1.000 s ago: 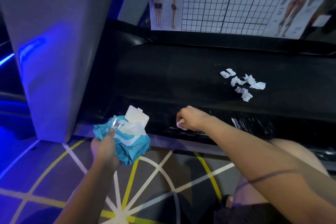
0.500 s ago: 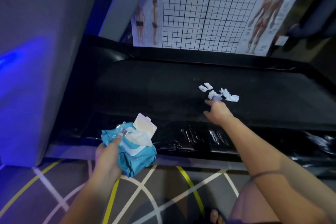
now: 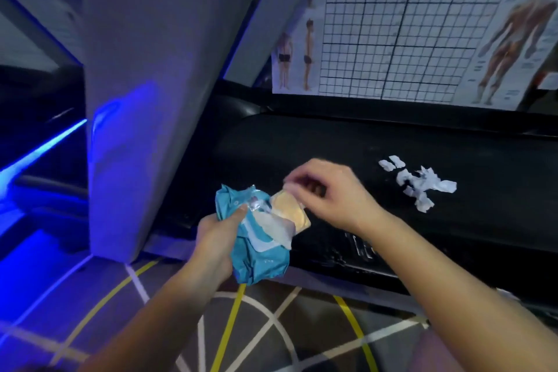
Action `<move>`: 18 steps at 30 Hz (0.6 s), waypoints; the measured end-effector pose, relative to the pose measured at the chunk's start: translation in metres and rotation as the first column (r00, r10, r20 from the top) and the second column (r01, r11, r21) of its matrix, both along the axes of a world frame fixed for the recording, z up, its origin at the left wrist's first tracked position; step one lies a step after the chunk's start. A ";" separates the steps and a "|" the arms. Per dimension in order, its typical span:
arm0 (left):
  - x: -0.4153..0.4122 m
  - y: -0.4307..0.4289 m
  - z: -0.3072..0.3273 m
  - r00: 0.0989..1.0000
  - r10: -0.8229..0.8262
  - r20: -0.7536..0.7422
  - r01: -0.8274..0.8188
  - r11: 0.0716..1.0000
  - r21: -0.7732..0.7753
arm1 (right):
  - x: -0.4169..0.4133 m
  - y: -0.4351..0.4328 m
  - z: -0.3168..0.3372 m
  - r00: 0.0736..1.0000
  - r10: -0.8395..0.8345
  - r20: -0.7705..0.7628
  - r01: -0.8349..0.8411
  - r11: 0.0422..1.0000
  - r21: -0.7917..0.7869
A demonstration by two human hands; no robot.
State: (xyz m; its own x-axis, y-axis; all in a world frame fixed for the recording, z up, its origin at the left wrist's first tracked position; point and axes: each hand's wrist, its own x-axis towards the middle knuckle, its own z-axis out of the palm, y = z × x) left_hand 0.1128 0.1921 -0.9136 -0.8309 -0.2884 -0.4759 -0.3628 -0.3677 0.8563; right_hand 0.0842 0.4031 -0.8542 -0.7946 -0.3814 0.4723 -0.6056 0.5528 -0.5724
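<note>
My left hand point(image 3: 216, 235) grips a crumpled blue pack of wet wipes point(image 3: 256, 254) from its left side, thumb near the opening. The pack's plastic flip lid point(image 3: 291, 213) stands open and a white wipe point(image 3: 279, 228) sticks out below it. My right hand point(image 3: 329, 190) hovers over the lid's upper edge with its fingers curled; motion blur hides whether they touch or pinch the lid. Several torn white paper scraps point(image 3: 418, 183) lie in a loose pile on the black treadmill belt point(image 3: 332, 142), to the right of both hands.
A grey upright column point(image 3: 145, 100) of the machine rises at the left with blue light on the floor beside it. A grid and anatomy poster point(image 3: 407, 24) hangs behind the belt. The treadmill's glossy black side rail point(image 3: 392, 269) runs below my right forearm, above patterned flooring point(image 3: 271, 326).
My right hand has left the paper scraps and come back left to the open lid of the wipes pack. My left hand has raised the pack toward it.
</note>
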 end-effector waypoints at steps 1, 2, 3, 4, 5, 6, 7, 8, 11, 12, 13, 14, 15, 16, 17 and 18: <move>0.001 -0.003 0.005 1.000 -0.012 -0.015 0.012 1.000 -0.001 | 0.001 -0.009 -0.003 0.993 0.075 0.090 -0.085 0.990 0.115; 0.003 -0.007 0.008 0.999 -0.020 -0.025 0.020 1.000 0.004 | 0.000 -0.018 -0.010 0.978 0.098 0.186 -0.138 0.967 0.213; 0.006 -0.011 0.011 0.999 -0.020 -0.029 0.021 1.000 0.018 | 0.000 -0.027 -0.019 0.964 0.083 0.253 -0.156 0.946 0.284; 0.010 -0.014 0.011 1.000 -0.018 -0.024 0.018 0.999 0.036 | 0.000 -0.034 -0.028 0.951 0.055 0.304 -0.156 0.935 0.318; 0.014 -0.017 0.011 1.000 -0.015 -0.021 0.016 0.998 0.066 | -0.001 -0.040 -0.034 0.931 0.032 0.364 -0.155 0.937 0.314; 0.017 -0.019 0.011 1.000 -0.020 -0.012 0.021 0.994 0.104 | -0.002 -0.045 -0.039 0.904 0.020 0.427 -0.157 0.945 0.287; 0.021 -0.021 0.009 1.000 -0.026 0.000 0.025 0.988 0.151 | -0.003 -0.049 -0.042 0.879 0.014 0.477 -0.154 0.954 0.257; 0.023 -0.019 0.009 0.999 -0.033 0.004 0.032 0.982 0.186 | -0.006 -0.049 -0.043 0.852 0.011 0.523 -0.143 0.967 0.212; 0.027 -0.019 0.007 0.997 -0.072 -0.033 0.077 0.970 0.229 | -0.007 -0.049 -0.042 0.674 0.136 0.726 -0.089 0.991 -0.103; 0.028 -0.019 0.007 0.994 -0.101 -0.050 0.111 0.965 0.238 | -0.006 -0.048 -0.040 0.602 0.186 0.776 -0.055 0.980 -0.192; 0.029 -0.019 0.007 0.990 -0.128 -0.063 0.140 0.956 0.258 | -0.004 -0.047 -0.037 0.557 0.212 0.803 -0.031 0.972 -0.235; 0.030 -0.020 0.006 0.987 -0.146 -0.070 0.159 0.949 0.273 | -0.002 -0.046 -0.034 0.532 0.221 0.817 -0.013 0.967 -0.253; 0.031 -0.020 0.004 0.985 -0.157 -0.075 0.172 0.944 0.282 | -0.002 -0.046 -0.033 0.511 0.232 0.827 0.008 0.962 -0.275; 0.032 -0.020 0.001 0.982 -0.168 -0.080 0.184 0.940 0.288 | -0.002 -0.046 -0.034 0.491 0.247 0.836 0.044 0.951 -0.307; 0.034 -0.020 0.000 0.980 -0.180 -0.084 0.197 0.933 0.301 | -0.002 -0.046 -0.035 0.473 0.257 0.843 0.080 0.940 -0.331; 0.035 -0.020 -0.002 0.977 -0.193 -0.086 0.211 0.928 0.309 | -0.003 -0.047 -0.037 0.470 0.259 0.844 0.112 0.931 -0.348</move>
State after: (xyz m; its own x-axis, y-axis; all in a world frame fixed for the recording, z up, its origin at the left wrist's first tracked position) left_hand 0.1476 0.1719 -0.9153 -0.8825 0.0452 -0.4682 -0.4146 -0.5448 0.7289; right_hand 0.0812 0.3562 -0.8908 -0.8297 -0.4391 -0.3447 0.2781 0.2102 -0.9373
